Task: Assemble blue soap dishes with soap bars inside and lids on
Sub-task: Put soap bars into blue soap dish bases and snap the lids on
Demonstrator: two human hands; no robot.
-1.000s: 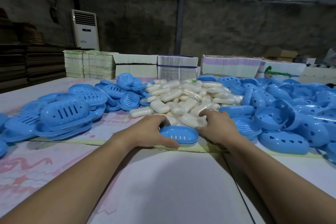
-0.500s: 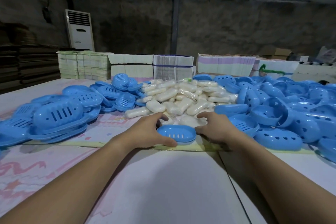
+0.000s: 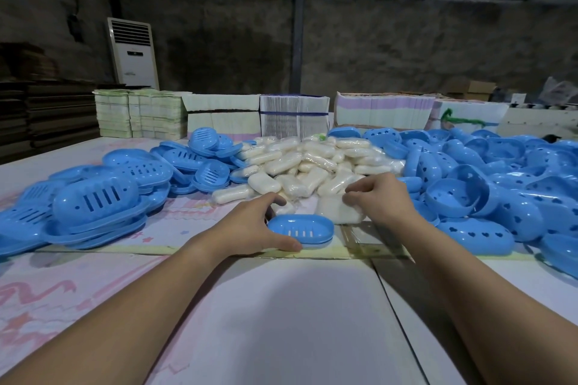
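Note:
A blue soap dish [image 3: 301, 230] with a slotted bottom sits on the table's near middle. My left hand [image 3: 250, 228] grips its left end, thumb along the front rim. My right hand [image 3: 381, 197] is just behind and right of the dish, its fingertips curled onto a wrapped white soap bar [image 3: 337, 212] at the front of the soap pile [image 3: 312, 162]. A heap of blue slotted inserts [image 3: 93, 197] lies to the left. Blue shells with heart-shaped holes [image 3: 500, 194] are heaped to the right.
Stacks of flat printed cartons [image 3: 294, 119] line the table's far edge. A white standing air conditioner [image 3: 133, 53] is against the back wall. A seam between table panels [image 3: 394, 306] runs toward me on the right. The near table surface [image 3: 281, 322] is white.
My right hand has left the dish's right end and moved back and right onto a wrapped soap bar. My left hand stays on the dish.

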